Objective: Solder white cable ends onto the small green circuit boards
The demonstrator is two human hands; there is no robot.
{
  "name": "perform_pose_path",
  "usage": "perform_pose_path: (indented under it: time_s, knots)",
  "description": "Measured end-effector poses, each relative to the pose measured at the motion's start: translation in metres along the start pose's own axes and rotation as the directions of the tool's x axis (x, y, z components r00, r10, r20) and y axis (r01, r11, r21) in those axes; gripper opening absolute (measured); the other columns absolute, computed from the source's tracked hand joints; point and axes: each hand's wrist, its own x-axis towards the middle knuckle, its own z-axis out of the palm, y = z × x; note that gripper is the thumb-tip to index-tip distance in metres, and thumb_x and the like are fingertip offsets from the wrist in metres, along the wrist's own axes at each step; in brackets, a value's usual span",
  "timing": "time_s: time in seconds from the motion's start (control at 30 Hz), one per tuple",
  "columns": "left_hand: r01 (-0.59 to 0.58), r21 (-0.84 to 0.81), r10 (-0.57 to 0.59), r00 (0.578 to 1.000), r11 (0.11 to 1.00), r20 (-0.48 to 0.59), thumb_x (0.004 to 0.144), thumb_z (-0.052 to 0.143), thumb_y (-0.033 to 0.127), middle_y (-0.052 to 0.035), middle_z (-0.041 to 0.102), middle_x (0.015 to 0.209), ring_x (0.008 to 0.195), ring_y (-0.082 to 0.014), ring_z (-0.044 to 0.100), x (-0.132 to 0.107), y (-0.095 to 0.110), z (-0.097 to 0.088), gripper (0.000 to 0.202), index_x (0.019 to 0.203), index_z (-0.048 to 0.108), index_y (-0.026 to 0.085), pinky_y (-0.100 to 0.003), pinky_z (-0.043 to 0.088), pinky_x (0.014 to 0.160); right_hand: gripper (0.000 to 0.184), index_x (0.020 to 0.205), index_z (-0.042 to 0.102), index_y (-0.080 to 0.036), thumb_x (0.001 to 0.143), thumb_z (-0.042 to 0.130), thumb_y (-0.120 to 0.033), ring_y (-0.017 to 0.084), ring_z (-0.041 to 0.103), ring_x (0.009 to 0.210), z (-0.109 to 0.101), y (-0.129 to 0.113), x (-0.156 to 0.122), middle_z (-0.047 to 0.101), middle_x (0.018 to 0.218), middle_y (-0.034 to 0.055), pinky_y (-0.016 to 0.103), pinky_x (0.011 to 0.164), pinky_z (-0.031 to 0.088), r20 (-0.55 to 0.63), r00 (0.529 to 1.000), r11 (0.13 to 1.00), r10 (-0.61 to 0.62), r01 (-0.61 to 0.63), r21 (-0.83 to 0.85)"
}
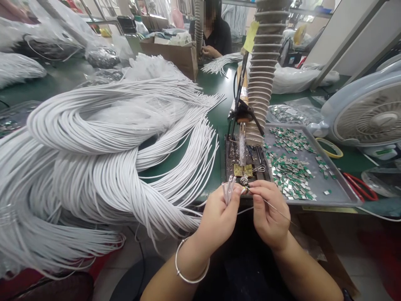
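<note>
My left hand (pixel 219 215) is closed round a small bunch of white cable ends (pixel 229 188), which stick up just below the tip of a fixed soldering iron (pixel 242 146). My right hand (pixel 269 211) pinches a thin solder wire (pixel 277 211) and holds its end at the cable ends, near the iron tip. The iron stands over a small dark stand (pixel 242 161) with a yellow pad. A big heap of white cables (pixel 103 150) lies across the green table to my left.
A grey tray (pixel 336 190) with several small green and silver circuit boards sits right of the iron. A ribbed extraction hose (pixel 265 62) hangs above it. A white fan (pixel 369 113), red scissors (pixel 360 186) and a tape roll (pixel 328 147) lie at the right. Another person (pixel 216 37) works across the table.
</note>
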Motion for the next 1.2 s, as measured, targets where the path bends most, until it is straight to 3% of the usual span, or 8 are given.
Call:
perform_pose_path:
  time_s: [0.2,0.27,0.37,0.5,0.7,0.8,1.03,1.2]
  knots:
    - [-0.029,-0.006,0.028,0.997,1.000,-0.074,0.090,0.047,0.032,-0.0062,0.064,0.083,0.075,-0.0161,0.058,-0.006,-0.008,-0.001,0.026,0.088,0.066,0.015,-0.029,0.046,0.076,0.023,0.100,0.059,-0.019,0.084,0.048,-0.007,0.018,0.065,0.085,-0.014,-0.002,-0.008,0.065,0.089,0.0068,0.036,0.073,0.056,0.054,0.998,0.998,0.012,-0.015,0.064]
    - [-0.013,-0.039,0.011,0.997,0.999,-0.070,0.090,0.048,0.035,-0.0026,0.060,0.070,0.067,-0.0147,0.056,-0.006,-0.009,-0.003,0.027,0.088,0.067,0.016,-0.028,0.046,0.071,0.026,0.103,0.060,-0.020,0.085,0.047,-0.006,0.019,0.065,0.084,-0.021,0.000,-0.009,0.066,0.088,0.0059,0.036,0.074,0.056,0.044,0.999,0.999,0.021,-0.023,0.045]
    - [0.052,-0.120,-0.050,0.999,0.991,0.017,0.088,0.053,0.038,0.0025,0.049,0.058,0.052,-0.0110,0.043,-0.004,-0.014,-0.007,0.026,0.088,0.067,0.017,-0.025,0.040,0.057,0.027,0.105,0.060,-0.022,0.086,0.048,-0.007,0.016,0.064,0.080,-0.033,0.009,-0.005,0.067,0.087,0.0039,0.033,0.075,0.054,0.023,0.999,0.994,0.045,-0.043,-0.101]
    - [0.079,-0.239,-0.058,0.994,0.968,0.095,0.082,0.062,0.033,-0.0003,0.056,0.079,0.059,-0.0087,0.043,-0.001,-0.025,-0.012,0.016,0.087,0.065,0.018,-0.024,0.038,0.059,0.017,0.094,0.062,-0.019,0.088,0.046,-0.016,0.017,0.064,0.080,-0.049,0.032,0.011,0.068,0.085,0.0051,0.031,0.076,0.052,0.072,0.991,0.913,0.114,-0.075,-0.402]
    - [0.119,-0.459,-0.051,0.986,0.880,0.157,0.080,0.067,0.032,0.0018,0.051,0.073,0.061,-0.0087,0.043,0.001,-0.033,-0.012,0.020,0.092,0.060,0.018,-0.024,0.036,0.059,0.014,0.087,0.062,-0.019,0.082,0.050,-0.024,0.020,0.061,0.072,-0.057,0.058,0.031,0.066,0.079,0.0059,0.032,0.063,0.045,0.272,0.855,0.740,0.442,-0.177,-0.649]
    - [0.106,-0.550,-0.022,0.987,0.828,0.157,0.080,0.068,0.033,0.0010,0.054,0.079,0.058,-0.0067,0.043,0.002,-0.029,-0.009,0.021,0.088,0.056,0.018,-0.023,0.034,0.057,0.014,0.084,0.061,-0.020,0.082,0.048,-0.024,0.020,0.060,0.071,-0.055,0.061,0.032,0.065,0.078,0.0053,0.030,0.061,0.043,0.323,0.815,0.721,0.482,-0.159,-0.674]
    - [0.118,-0.434,-0.080,0.991,0.893,0.106,0.084,0.061,0.042,0.0066,0.043,0.053,0.050,-0.0067,0.035,0.000,-0.023,-0.004,0.027,0.088,0.056,0.016,-0.023,0.026,0.052,0.014,0.083,0.059,-0.019,0.084,0.046,-0.020,0.018,0.058,0.069,-0.055,0.058,0.028,0.063,0.077,0.0047,0.029,0.063,0.044,0.252,0.935,0.825,0.249,-0.068,-0.561]
    - [0.150,-0.348,-0.120,0.987,0.925,0.108,0.084,0.059,0.032,0.0056,0.050,0.056,0.053,-0.0072,0.042,-0.001,-0.022,-0.003,0.019,0.095,0.056,0.016,-0.021,0.033,0.055,0.011,0.089,0.056,-0.020,0.087,0.047,-0.015,0.015,0.059,0.075,-0.047,0.037,0.025,0.061,0.079,0.0022,0.028,0.070,0.047,0.206,0.975,0.930,0.083,-0.001,-0.369]
